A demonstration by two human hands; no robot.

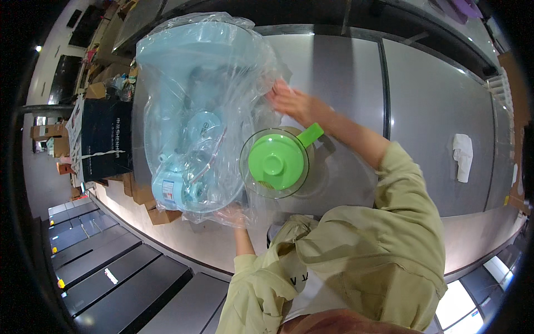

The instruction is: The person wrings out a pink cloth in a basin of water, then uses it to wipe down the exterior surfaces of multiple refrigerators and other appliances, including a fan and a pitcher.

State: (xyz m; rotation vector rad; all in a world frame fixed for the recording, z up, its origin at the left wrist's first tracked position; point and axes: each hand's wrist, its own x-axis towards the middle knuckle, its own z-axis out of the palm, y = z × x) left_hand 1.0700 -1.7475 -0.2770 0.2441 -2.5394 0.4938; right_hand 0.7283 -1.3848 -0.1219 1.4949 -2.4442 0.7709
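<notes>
A big light blue plastic item [169,106] with rounded parts lies inside a clear plastic bag [253,72] on the left side of the table. Its exact kind is hard to make out through the wrinkled film. My right hand [292,103] grips the bag at its right edge, fingers bent against the film. Down at the bag's near edge, my left hand [232,214] is closed on the plastic, its fingers partly veiled by the film. Between my arms stands a clear jug [243,167] with a green lid [275,161] and a green handle [310,134], close beside the bag.
The grey table [434,111] stretches right, where a crumpled white cloth or paper [462,157] lies. Left of the bag is a black box [105,139], with brown cartons [161,214] lower down. A purple object [466,8] shows at the far right.
</notes>
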